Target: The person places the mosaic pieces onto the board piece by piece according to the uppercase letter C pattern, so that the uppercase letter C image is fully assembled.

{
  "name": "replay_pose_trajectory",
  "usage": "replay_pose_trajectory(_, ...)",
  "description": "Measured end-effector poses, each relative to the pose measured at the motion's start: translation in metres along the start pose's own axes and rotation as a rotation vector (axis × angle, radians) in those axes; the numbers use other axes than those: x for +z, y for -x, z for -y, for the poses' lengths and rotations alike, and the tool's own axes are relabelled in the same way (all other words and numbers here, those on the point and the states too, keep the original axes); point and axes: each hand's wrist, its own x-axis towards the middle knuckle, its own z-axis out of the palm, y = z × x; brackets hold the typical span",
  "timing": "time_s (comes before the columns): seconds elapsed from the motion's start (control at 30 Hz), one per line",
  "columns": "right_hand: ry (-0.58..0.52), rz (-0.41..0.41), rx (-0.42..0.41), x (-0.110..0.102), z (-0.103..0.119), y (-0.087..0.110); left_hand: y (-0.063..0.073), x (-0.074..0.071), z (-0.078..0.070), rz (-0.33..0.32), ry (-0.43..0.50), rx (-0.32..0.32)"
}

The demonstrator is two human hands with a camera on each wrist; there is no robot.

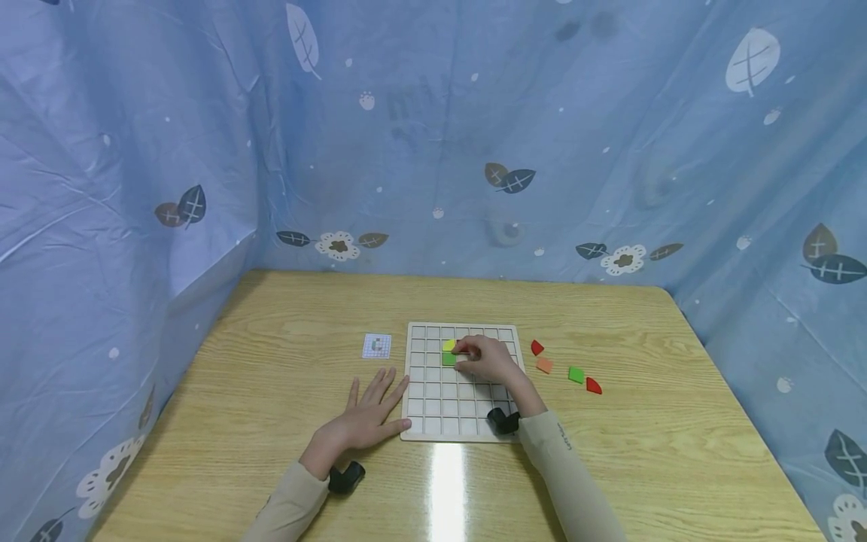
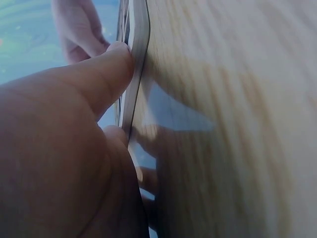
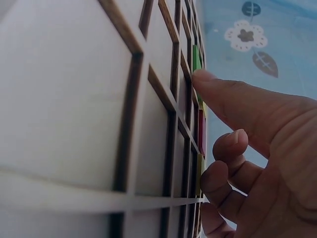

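My right hand [image 1: 484, 359] reaches over the white gridded board [image 1: 433, 427], thumb and index fingertips at the right corners of a green tile [image 1: 448, 360]. In the right wrist view the thumb touches that green tile [image 3: 196, 57], and the other fingers curl below it. A yellow tile [image 1: 448, 345] sits just behind the green one. Beyond the curled fingers, a red piece [image 3: 201, 131] and another yellow piece [image 3: 200, 173] show at the grid, partly hidden. My left hand [image 1: 366, 423] lies with fingers spread on the table, its thumb [image 2: 116, 62] against the board's edge.
On the wooden table [image 1: 305, 316], a small printed pattern card [image 1: 376, 345] lies left of the board. To the right are loose pieces: a red quarter-round [image 1: 537, 348], an orange tile [image 1: 545, 365], a green tile [image 1: 576, 375] and another red quarter-round [image 1: 594, 385]. Blue curtains surround the table.
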Motion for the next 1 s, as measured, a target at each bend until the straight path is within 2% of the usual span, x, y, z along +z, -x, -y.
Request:
replay_pose_trajectory(0.3, -0.024, -0.006, 0.054, -0.004, 0.000, 0.006, -0.001, 0.002, 0.002, -0.001, -0.011, 0.003)
replay_pose_trajectory(0.63, -0.047, -0.026, -0.010, -0.014, -0.012, 0.017, -0.002, 0.002, 0.003, 0.002, -0.004, 0.001)
replay_pose_trajectory(1.0, -0.095, -0.057, 0.030, -0.029, -0.025, 0.033, -0.001, 0.003, 0.004, -0.001, -0.002, 0.007)
